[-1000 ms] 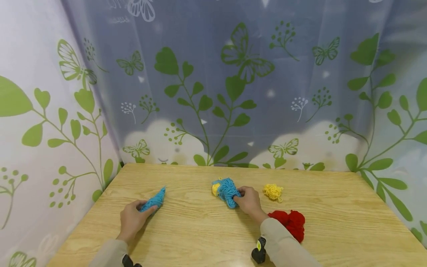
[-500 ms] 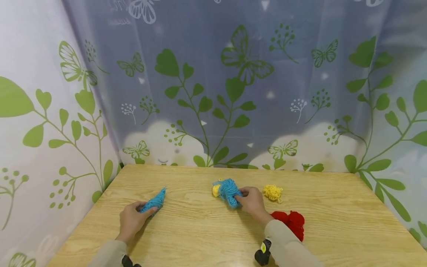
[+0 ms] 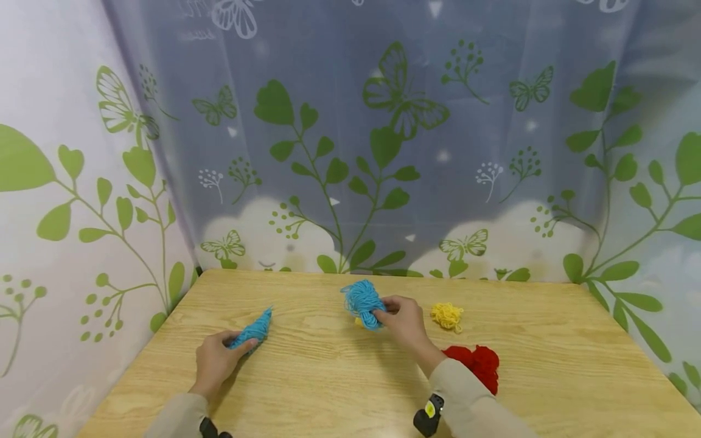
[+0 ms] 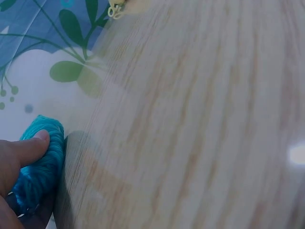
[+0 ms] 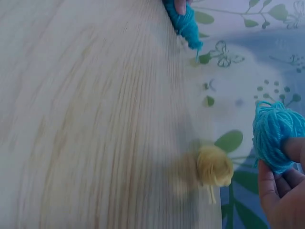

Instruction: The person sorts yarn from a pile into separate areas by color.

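Note:
At the left of the head view, my left hand (image 3: 215, 362) grips a slim bundle of blue yarn (image 3: 260, 328) with a tapered tip, low at the wood table. My right hand (image 3: 406, 323) pinches a rounder bundle of blue yarn (image 3: 362, 299) between thumb and fingers near the middle. The right wrist view shows that bundle raised beside a small yellow yarn ball (image 5: 214, 168), which sits on the table with a loose tail. In the head view the blue bundle hides most of this ball.
A loose yellow yarn tangle (image 3: 448, 317) lies right of my right hand. Nearer, red yarn (image 3: 484, 366) is partly hidden behind the right forearm. The table (image 3: 306, 389) ends at a printed curtain (image 3: 306, 170) at the back.
My right hand has lifted the round blue yarn bundle up from beside the yellow ball, which the bundle now mostly covers in the head view. The left hand has stayed in place.

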Available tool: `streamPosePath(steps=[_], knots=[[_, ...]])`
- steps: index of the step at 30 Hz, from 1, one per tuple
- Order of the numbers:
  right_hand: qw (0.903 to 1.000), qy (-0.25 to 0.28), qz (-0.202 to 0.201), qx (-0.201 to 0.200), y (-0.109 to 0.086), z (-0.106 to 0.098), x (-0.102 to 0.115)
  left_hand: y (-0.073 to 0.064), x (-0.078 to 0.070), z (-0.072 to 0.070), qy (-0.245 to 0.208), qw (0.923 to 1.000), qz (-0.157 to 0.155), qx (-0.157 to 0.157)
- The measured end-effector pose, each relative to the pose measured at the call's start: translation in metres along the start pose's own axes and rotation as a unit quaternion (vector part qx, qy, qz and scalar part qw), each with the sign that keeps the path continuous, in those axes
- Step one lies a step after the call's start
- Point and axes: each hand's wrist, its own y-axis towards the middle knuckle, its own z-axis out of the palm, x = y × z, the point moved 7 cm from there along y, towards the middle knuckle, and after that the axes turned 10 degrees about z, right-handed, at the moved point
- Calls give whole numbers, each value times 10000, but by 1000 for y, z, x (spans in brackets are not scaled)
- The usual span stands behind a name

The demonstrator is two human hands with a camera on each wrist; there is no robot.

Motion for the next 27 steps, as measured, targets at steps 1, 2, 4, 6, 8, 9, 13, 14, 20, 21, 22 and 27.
streamPosePath(steps=[1,2,4,6,8,9,13,14,20,21,22,27], knots=[[10000,61,52,48,-1,4,3,0,0,0,-6,10000,-11,14],[9999,101,70,85,-3,8,6,0,0,0,-4,10000,-19,15],[9996,198,113,186,-6,16,12,0,-1,-1,-14,10000,-29,25],[9990,294,134,293,-8,26,16,0,-2,-1,-28,10000,-43,24],[9984,389,109,404,-10,37,20,0,-2,-2,-21,10000,-26,22],[9981,424,87,448,-11,43,22,0,-2,-2,-17,10000,-22,24],[9974,498,-21,511,-11,66,30,1,-2,-2,36,10000,38,1],[9974,522,-29,501,-11,72,31,1,-2,-2,39,10000,44,2],[9957,820,136,406,-14,104,31,2,-3,-2,62,10000,54,22],[9955,862,156,358,-15,108,32,2,-3,-2,59,10000,62,33],[9953,895,222,309,-17,113,30,2,-3,-2,55,10000,66,39],[9939,986,498,-12,-27,132,28,1,-2,-1,49,10000,-8,26]])
